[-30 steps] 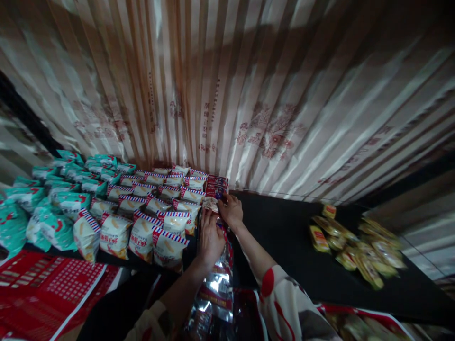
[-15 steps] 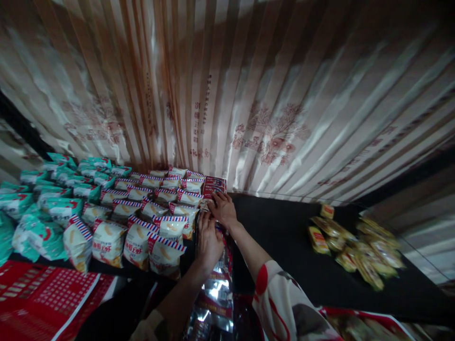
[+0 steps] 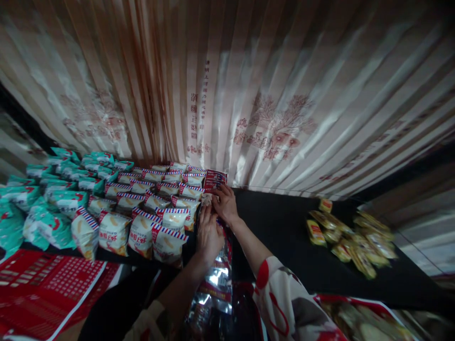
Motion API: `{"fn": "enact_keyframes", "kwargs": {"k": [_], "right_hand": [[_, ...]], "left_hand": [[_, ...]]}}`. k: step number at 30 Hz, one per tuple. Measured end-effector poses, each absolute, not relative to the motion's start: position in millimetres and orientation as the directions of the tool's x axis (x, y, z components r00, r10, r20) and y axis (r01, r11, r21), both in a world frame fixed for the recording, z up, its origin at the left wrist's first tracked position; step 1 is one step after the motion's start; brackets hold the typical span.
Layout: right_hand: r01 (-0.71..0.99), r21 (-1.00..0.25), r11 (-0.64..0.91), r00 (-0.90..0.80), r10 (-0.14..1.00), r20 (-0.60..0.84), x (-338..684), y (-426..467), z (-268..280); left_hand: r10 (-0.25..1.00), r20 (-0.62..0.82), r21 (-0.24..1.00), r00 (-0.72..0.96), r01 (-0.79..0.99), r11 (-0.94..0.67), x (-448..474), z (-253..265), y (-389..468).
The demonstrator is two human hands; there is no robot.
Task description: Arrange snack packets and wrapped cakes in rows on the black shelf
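A long strip of red and silver foil packets (image 3: pixel 217 279) runs from close to my body toward the curtain. On its far part, my left hand (image 3: pixel 209 237) grips the foil with fingers bunched. My right hand (image 3: pixel 226 204) meets it from the right, fingers bent and closed at the same spot, where a pale crumpled bit shows. Just beyond the fingertips lie dark red packets (image 3: pixel 214 179) with printed labels. Close beside my left hand stand rows of white snack bags (image 3: pixel 142 234) with striped tops. My fingers partly hide the strip.
Teal snack bags (image 3: pixel 53 222) fill the left of the black table (image 3: pixel 270 237). Yellow-wrapped packs (image 3: pixel 366 248) lie in a loose pile on the right. A red basket (image 3: pixel 39 284) stands at the front left. A pleated curtain (image 3: pixel 270 85) hangs behind the table.
The view has shifted slightly, so the bags at left appear a little farther right and higher. Both hands stay at the strip, with only small finger movement.
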State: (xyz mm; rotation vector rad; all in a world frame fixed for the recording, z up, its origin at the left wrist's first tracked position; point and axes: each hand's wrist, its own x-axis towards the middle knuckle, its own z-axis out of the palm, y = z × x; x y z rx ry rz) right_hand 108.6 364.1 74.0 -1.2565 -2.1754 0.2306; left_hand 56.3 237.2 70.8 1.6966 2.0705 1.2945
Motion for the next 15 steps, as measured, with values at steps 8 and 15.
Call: {"fn": "enact_keyframes", "kwargs": {"k": [8,15], "right_hand": [[0.592,-0.602,0.535,-0.242,0.831,0.5,141.4,300.4,89.4],[0.361,-0.845,0.395,-0.03,0.91,0.413,192.9,179.4,94.7]], "left_hand": [[0.875,0.383,0.711,-0.297,0.7,-0.074,71.9,90.1,187.6],[0.943,0.318,0.778,0.098,0.541,-0.319,80.0,86.6,74.2]]}}
